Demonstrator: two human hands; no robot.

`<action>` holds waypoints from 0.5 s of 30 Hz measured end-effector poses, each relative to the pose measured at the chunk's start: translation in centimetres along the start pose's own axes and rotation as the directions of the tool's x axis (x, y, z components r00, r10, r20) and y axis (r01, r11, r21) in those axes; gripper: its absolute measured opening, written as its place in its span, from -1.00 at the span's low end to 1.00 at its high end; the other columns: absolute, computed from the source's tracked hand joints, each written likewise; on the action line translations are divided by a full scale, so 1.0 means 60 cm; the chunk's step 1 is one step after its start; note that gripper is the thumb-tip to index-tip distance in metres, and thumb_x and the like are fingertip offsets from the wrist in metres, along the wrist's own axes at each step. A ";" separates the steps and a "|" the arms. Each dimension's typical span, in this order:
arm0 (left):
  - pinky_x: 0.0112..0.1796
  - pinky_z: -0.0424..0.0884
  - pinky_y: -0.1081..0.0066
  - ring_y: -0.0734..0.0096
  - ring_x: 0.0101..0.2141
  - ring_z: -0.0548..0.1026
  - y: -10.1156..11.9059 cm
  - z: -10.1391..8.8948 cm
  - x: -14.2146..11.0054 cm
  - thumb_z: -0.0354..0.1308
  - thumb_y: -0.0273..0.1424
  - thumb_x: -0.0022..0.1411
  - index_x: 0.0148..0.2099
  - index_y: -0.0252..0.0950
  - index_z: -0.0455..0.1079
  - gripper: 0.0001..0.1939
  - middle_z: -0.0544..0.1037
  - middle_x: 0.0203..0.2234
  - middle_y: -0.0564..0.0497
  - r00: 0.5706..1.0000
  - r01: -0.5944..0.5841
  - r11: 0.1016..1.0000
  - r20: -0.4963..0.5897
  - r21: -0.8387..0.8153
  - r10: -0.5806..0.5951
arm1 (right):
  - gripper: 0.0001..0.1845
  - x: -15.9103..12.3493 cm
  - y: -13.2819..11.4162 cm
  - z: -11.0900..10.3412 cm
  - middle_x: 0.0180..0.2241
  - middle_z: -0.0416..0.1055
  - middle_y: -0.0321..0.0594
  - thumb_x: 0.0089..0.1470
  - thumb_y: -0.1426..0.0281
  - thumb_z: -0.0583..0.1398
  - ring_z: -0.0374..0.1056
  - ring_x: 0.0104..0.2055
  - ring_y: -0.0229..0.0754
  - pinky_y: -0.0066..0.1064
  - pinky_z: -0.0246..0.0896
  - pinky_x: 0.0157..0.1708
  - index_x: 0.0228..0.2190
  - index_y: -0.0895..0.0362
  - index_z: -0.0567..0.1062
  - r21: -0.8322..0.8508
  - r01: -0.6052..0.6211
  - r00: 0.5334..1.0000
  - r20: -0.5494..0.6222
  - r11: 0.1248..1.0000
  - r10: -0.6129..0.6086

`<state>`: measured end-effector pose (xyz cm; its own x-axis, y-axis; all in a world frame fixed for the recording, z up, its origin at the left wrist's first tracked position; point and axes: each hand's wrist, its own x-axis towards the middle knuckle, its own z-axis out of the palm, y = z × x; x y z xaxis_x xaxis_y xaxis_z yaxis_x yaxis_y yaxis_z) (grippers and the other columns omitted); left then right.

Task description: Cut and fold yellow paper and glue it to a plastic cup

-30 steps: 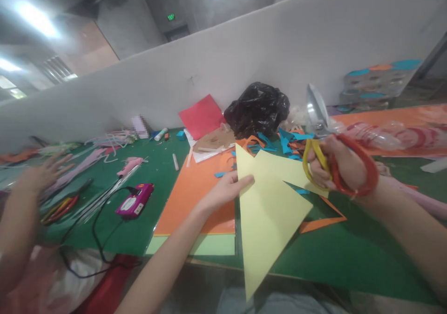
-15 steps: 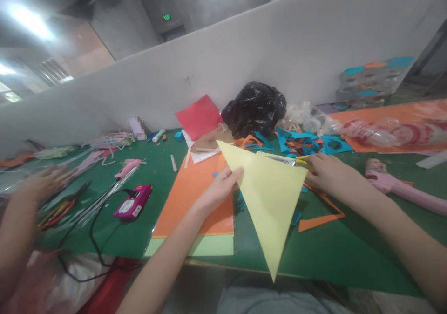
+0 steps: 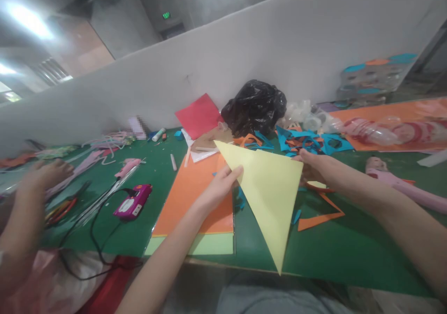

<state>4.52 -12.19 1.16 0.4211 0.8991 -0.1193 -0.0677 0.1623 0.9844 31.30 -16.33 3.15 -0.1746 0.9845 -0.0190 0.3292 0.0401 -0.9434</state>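
A yellow paper triangle hangs point-down in front of me, over the green table. My left hand is closed on its left edge, thumb on the near face. At the upper right corner of the paper is my right hand, its fingers curled. A red and yellow handle loop of scissors shows beneath that hand; the blades are out of sight, and the paper covers part of the fingertips. An orange paper offcut lies on the table below the right hand.
Blue paper scraps and a black plastic bag are behind the paper. Orange sheets lie at left, near a purple box with a black cord. A co-worker's hand is far left; plastic bottles lie right.
The scissors' blade, seen along the paper's top edge before, is now hidden. My right hand has shifted to the paper's corner, and the bottom tip has swung slightly right. The co-worker's hand has lifted.
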 end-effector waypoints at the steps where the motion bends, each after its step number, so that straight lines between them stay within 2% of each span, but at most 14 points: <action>1: 0.15 0.38 0.08 0.01 0.06 0.55 0.000 0.000 0.001 0.33 -0.06 0.18 0.10 -0.28 0.52 -0.46 0.60 0.05 -0.16 1.000 0.000 1.000 -0.005 0.001 0.000 | -0.34 -0.001 0.001 -0.002 -0.39 0.55 -0.17 0.17 -0.22 0.06 0.44 -0.35 -0.11 -0.35 0.36 -0.28 -0.40 0.09 0.57 0.015 -0.022 0.999 0.046 1.000 0.022; 3: 0.14 0.39 0.10 0.02 0.05 0.55 -0.001 -0.001 0.002 0.33 -0.07 0.18 0.10 -0.28 0.51 -0.46 0.61 0.05 -0.16 1.000 -0.001 1.000 -0.013 0.007 0.001 | -0.42 -0.001 0.001 -0.007 -0.46 0.46 -0.25 0.05 -0.18 0.22 0.33 -0.42 -0.21 -0.43 0.25 -0.40 -0.44 0.11 0.52 -0.027 -0.058 0.994 0.094 0.998 0.060; 6: 0.09 0.42 0.16 0.07 0.03 0.56 -0.001 -0.001 0.003 0.32 -0.09 0.20 0.13 -0.26 0.47 -0.46 0.61 0.03 -0.14 1.000 -0.011 1.000 -0.012 0.024 0.011 | -0.43 0.002 0.004 -0.006 -0.55 0.30 -0.34 -0.04 -0.15 0.29 0.14 -0.52 -0.32 -0.48 0.03 -0.53 -0.54 0.12 0.44 -0.116 -0.050 0.997 0.050 0.992 0.057; 9: -0.06 0.49 0.27 0.22 -0.09 0.58 0.000 0.001 0.004 0.30 -0.09 0.21 0.12 -0.24 0.43 -0.48 0.61 -0.08 -0.10 0.999 -0.045 0.998 -0.014 0.048 0.046 | -0.44 0.009 0.013 0.000 -0.59 0.29 -0.34 -0.05 -0.14 0.28 0.13 -0.55 -0.31 -0.48 0.00 -0.58 -0.55 0.12 0.44 -0.083 -0.030 0.998 -0.051 0.996 0.025; 12: -0.22 0.48 0.37 0.39 -0.25 0.56 -0.001 0.001 0.011 0.29 -0.08 0.21 0.09 -0.25 0.35 -0.49 0.56 -0.23 -0.04 0.991 -0.099 0.993 -0.082 0.065 0.104 | -0.48 0.014 0.021 0.006 -0.64 0.28 -0.34 -0.06 -0.11 0.31 0.15 -0.58 -0.29 -0.48 -0.01 -0.62 -0.53 0.10 0.44 -0.040 -0.039 0.985 -0.167 0.998 0.032; 15: -0.25 0.47 0.37 0.40 -0.24 0.53 -0.006 0.005 0.020 0.36 -0.12 0.12 0.14 -0.22 0.26 -0.38 0.50 -0.15 -0.07 0.966 -0.167 0.978 -0.176 0.127 0.188 | -0.48 0.014 0.019 0.011 -0.66 0.23 -0.38 -0.08 -0.08 0.32 0.11 -0.62 -0.32 -0.48 -0.06 -0.63 -0.57 0.09 0.35 -0.051 -0.067 0.964 -0.260 0.996 0.052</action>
<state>5.28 -11.30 0.68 0.2351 0.9708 0.0469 -0.0214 -0.0431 0.9988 30.90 -15.56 1.84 0.0901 0.9957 0.0191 0.3868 -0.0173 -0.9220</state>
